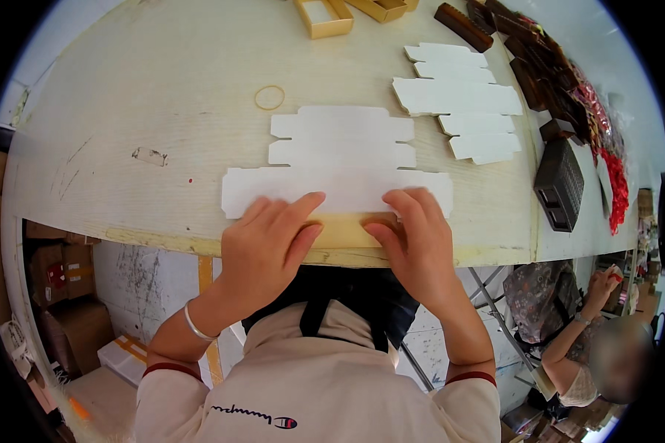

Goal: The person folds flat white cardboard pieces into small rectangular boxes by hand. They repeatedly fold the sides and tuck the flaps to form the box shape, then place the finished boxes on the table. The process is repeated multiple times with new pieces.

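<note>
A flat die-cut cardboard box blank (341, 144), white on its upper face, lies at the table's near edge. Its nearest strip is turned up so that a gold side shows between my hands. My left hand (270, 232) grips that strip on the left, fingers on the white panel and thumb on the gold part. On the right, my right hand (415, 229) holds the same strip in a like way, fingers bent and thumb pointing inward. The fingertips partly hide the fold.
A stack of white blanks (462, 100) lies to the right. A rubber band (270, 97) rests beyond my left hand. Gold boxes (326, 18) stand at the far edge. Dark brown pieces (464, 26) and a black crate (558, 184) line the right side. Another person's hand (604, 284) shows at right.
</note>
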Action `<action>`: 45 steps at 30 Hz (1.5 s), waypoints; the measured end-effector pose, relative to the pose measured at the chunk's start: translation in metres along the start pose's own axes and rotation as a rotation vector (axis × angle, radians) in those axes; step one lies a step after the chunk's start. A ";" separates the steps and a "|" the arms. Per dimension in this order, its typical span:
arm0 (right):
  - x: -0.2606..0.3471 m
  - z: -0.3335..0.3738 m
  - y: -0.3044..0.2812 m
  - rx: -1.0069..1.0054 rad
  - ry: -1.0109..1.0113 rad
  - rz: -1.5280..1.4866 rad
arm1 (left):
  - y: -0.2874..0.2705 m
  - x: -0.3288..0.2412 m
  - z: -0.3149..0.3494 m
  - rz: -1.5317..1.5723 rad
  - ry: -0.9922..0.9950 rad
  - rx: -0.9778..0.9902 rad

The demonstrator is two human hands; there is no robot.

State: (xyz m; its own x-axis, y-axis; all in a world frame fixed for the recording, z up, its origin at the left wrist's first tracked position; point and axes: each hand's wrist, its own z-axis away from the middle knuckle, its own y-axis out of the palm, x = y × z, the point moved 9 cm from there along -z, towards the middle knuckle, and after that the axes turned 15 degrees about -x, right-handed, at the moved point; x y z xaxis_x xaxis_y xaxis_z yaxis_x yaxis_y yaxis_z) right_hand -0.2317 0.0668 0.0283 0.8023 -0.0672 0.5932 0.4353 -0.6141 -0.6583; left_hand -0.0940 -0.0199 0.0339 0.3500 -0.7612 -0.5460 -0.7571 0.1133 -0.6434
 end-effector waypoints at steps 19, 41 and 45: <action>0.043 0.016 0.012 0.195 -0.426 0.125 | -0.001 -0.022 0.009 0.075 0.278 0.139; 0.047 0.020 0.027 0.208 -0.038 -0.192 | -0.006 -0.028 -0.009 -0.072 0.156 0.125; 0.052 0.011 0.007 0.162 -0.141 -0.288 | -0.014 0.002 -0.014 0.010 -0.002 0.233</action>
State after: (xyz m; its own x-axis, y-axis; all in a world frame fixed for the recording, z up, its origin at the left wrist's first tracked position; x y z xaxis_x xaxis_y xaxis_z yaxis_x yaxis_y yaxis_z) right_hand -0.1823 0.0671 0.0497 0.6811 0.2061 0.7026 0.7015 -0.4588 -0.5454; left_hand -0.0904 -0.0316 0.0492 0.3439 -0.7582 -0.5539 -0.6129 0.2657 -0.7442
